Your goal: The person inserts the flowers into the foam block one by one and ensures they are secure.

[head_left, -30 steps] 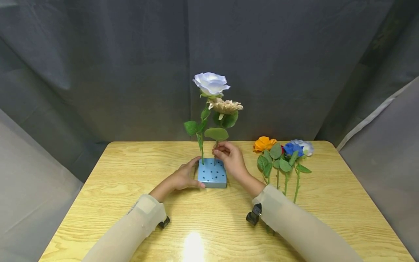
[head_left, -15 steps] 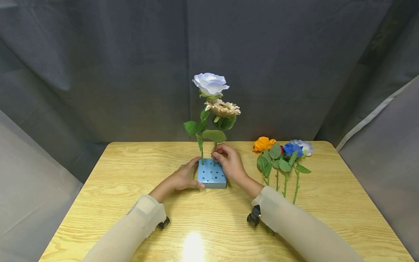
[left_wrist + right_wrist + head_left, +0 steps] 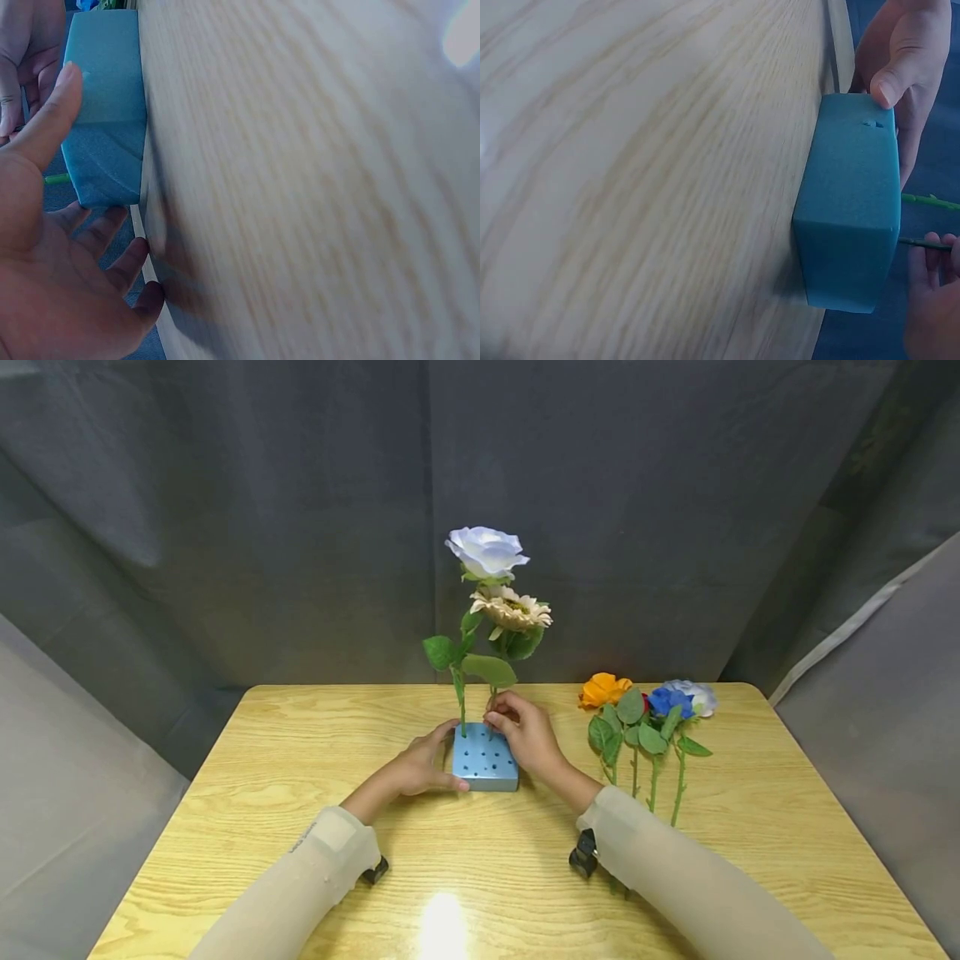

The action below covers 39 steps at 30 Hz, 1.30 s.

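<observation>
A light blue foam block with several holes in its top sits on the table. My left hand holds it at the left, thumb on the front face and fingers at the back corner. In the left wrist view, that thumb lies along the block. A pale lavender-white artificial rose stands upright in the block's back left. Beside it, my right hand pinches the lower stem of a beige artificial daisy-like flower. The right wrist view has that stem meeting the block's top; its depth inside is hidden.
On the right side of the table lie an orange flower, a blue rose, a pale flower and a mostly hidden red one. Their stems run toward my right sleeve. Grey curtains surround the table.
The beige flower has shifted slightly left and dipped, its face turning more toward me. My right hand moved slightly left and down with the stem. My left hand keeps its hold.
</observation>
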Each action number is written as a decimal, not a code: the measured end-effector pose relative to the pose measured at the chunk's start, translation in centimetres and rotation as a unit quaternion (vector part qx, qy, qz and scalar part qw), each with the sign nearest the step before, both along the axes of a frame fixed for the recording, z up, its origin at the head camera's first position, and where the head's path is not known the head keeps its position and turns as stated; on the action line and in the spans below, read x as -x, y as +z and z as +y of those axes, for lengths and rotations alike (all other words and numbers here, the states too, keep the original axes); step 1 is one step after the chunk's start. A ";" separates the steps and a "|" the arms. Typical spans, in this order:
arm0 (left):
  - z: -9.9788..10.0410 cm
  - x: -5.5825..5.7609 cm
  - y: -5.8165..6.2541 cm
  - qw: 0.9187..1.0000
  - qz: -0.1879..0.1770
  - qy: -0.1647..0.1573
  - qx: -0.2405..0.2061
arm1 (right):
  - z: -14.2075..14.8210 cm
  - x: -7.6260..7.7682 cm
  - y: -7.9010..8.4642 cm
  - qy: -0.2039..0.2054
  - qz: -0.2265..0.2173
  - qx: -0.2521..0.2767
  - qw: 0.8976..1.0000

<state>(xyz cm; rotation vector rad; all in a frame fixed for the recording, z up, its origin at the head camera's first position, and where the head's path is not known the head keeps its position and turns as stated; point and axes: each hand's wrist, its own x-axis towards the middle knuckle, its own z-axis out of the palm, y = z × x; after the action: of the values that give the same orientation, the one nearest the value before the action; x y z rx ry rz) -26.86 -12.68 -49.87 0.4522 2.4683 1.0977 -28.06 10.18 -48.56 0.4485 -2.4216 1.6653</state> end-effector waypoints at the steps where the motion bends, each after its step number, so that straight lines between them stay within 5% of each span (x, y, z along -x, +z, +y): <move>1: 0.0 0.0 0.0 1.000 0.000 -0.001 -0.001 | 0.0 0.0 0.0 0.002 -0.001 0.001 1.000; 18: 0.1 -0.1 0.3 1.000 -0.003 0.003 0.015 | 0.1 0.2 -0.1 0.013 -0.025 0.008 1.000; 39: -0.1 -0.1 0.4 1.000 -0.008 0.005 0.014 | 0.1 0.0 -0.8 0.011 0.001 -0.027 1.000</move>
<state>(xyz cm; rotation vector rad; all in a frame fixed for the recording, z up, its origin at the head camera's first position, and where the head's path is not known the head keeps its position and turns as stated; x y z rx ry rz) -26.71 -12.79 -49.44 0.4221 2.4723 1.0639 -28.07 10.27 -49.32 0.4869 -2.4747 1.6094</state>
